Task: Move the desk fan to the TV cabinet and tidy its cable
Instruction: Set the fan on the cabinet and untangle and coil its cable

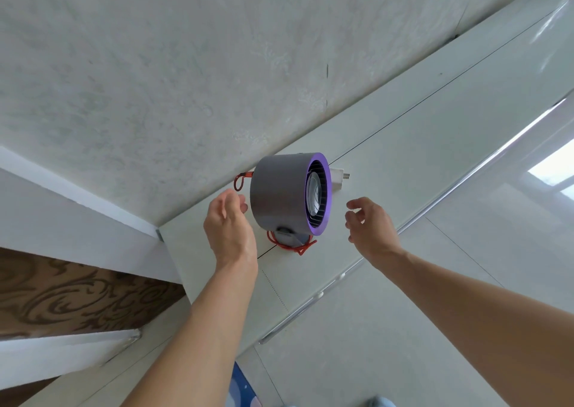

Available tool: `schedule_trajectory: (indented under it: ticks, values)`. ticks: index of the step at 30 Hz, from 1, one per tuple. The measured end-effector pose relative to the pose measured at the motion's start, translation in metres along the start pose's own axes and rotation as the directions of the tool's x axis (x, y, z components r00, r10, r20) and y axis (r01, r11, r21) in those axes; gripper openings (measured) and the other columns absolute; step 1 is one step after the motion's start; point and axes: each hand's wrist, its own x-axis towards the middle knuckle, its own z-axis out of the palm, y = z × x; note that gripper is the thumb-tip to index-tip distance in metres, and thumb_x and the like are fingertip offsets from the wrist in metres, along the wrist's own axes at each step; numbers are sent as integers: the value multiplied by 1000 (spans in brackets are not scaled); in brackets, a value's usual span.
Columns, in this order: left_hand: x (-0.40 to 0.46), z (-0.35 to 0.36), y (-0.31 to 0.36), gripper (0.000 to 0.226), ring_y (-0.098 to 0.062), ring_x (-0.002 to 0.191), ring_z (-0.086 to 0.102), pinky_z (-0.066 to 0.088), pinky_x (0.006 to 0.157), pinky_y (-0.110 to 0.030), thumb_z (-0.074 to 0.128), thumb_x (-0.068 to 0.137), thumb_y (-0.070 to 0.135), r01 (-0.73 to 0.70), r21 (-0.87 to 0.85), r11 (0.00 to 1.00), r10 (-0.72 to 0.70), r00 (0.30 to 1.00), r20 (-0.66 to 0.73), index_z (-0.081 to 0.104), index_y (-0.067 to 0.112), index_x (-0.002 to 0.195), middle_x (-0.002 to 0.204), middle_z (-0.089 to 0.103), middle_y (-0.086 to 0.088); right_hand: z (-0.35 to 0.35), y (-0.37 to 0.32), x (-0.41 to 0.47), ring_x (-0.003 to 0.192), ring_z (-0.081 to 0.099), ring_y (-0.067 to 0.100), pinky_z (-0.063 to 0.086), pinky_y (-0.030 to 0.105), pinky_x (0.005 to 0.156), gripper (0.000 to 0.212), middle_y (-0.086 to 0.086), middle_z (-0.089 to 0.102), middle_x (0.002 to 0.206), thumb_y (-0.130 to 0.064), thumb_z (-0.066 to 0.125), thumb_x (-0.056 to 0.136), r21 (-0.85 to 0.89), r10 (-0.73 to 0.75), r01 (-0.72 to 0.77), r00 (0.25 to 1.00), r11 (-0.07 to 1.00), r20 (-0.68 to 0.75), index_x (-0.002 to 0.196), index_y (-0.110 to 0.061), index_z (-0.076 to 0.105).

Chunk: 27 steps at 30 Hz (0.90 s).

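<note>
Head view: one desk fan, one cable, one plug, two hands, one cabinet top, all against a pale textured wall (155, 65).
Desk fan (281, 189): single, grey drum with a purple front ring and dark grille, upright on its small foot near the back left corner of the surface, front turned to the right.
TV cabinet surface (419, 145): one glossy white top, running diagonally from lower left to upper right, with a thin dark seam line along it; fan standing on it close to the wall.
Cable (292, 245): one, orange-red, wound in several loops round the foot of the fan; a further short loop of it showing behind the drum on the left, by the wall.
Plug (339, 177): one, white, with metal prongs, lying on the surface just behind the right edge of the fan.
Left hand (230, 220): bare, fingers loosely curled and spread, empty, just beside the left side of the drum, not clearly touching it.
Right hand (368, 220): bare, fingers curled and apart, empty, near the front ring but clear of it.
Floor (403, 329): pale glossy tiles below the front edge of the surface.
</note>
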Motion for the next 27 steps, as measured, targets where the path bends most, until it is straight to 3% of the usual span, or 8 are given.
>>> schedule_trajectory:
  ticks: [3, 6, 8, 12, 16, 18, 21, 27]
  values:
    - [9, 3, 9, 23, -11, 91, 70, 46, 75, -14, 47, 98, 24, -38, -29, 999, 37, 999, -33, 62, 14, 113, 104, 71, -4, -15, -6, 14, 78, 69, 26, 58, 44, 74, 30, -4, 64, 94, -22, 45, 93, -29, -33, 33, 999, 999, 9, 119, -25, 59]
    - [19, 7, 14, 21, -12, 94, 69, 51, 88, -24, 48, 97, 22, -76, -3, 997, 76, 996, -46, 62, 15, 110, 105, 72, -6, -32, -10, 28, 73, 69, 23, 54, 34, 64, 30, -6, 61, 93, -20, 45, 93, -100, -73, 74, 997, 992, 10, 119, -25, 59]
    - [26, 10, 16, 25, -13, 101, 68, 50, 89, -23, 50, 95, 24, -103, 30, 994, 104, 993, -54, 64, 14, 113, 106, 72, -3, -41, -13, 37, 72, 68, 21, 50, 30, 60, 30, -6, 62, 96, -21, 47, 93, -143, -101, 103, 995, 984, 26, 121, -25, 59]
    - [41, 17, 19, 28, -12, 105, 63, 39, 73, -7, 51, 94, 24, -165, 113, 980, 165, 986, 8, 65, 14, 116, 111, 69, -1, -51, -18, 56, 79, 57, 19, 40, 28, 62, 33, -6, 61, 101, -20, 54, 93, -242, -142, 158, 986, 957, 83, 126, -23, 57]
    - [56, 21, 23, 26, -11, 101, 59, 39, 73, -8, 50, 95, 19, -193, 160, 968, 180, 979, 91, 67, 14, 115, 108, 68, 0, -52, -24, 74, 91, 56, 20, 45, 31, 70, 40, -1, 58, 116, -22, 60, 92, -349, -169, 218, 972, 911, 165, 132, -23, 53]
    - [70, 23, 26, 22, -15, 105, 60, 43, 79, -15, 54, 93, 20, -141, 175, 974, 121, 985, 120, 69, 17, 109, 108, 68, -1, -49, -29, 84, 101, 58, 23, 50, 35, 79, 47, 2, 56, 124, -24, 64, 90, -393, -172, 238, 966, 888, 195, 135, -22, 51]
    - [96, 24, 30, 14, -19, 108, 65, 49, 94, -36, 60, 86, 27, -60, 243, 968, 11, 980, 198, 71, 29, 94, 104, 71, 3, -44, -34, 100, 119, 55, 25, 48, 37, 89, 62, 4, 51, 135, -29, 70, 87, -467, -153, 259, 955, 845, 254, 143, -22, 44]
    - [134, 38, 36, 33, -16, 110, 64, 48, 79, -28, 58, 94, 32, 98, 302, 948, -221, 886, 407, 64, 18, 124, 114, 71, 1, -31, -40, 131, 129, 46, 24, 42, 37, 90, 75, 2, 44, 141, -34, 71, 84, -590, -157, 360, 917, 723, 367, 149, -24, 35]
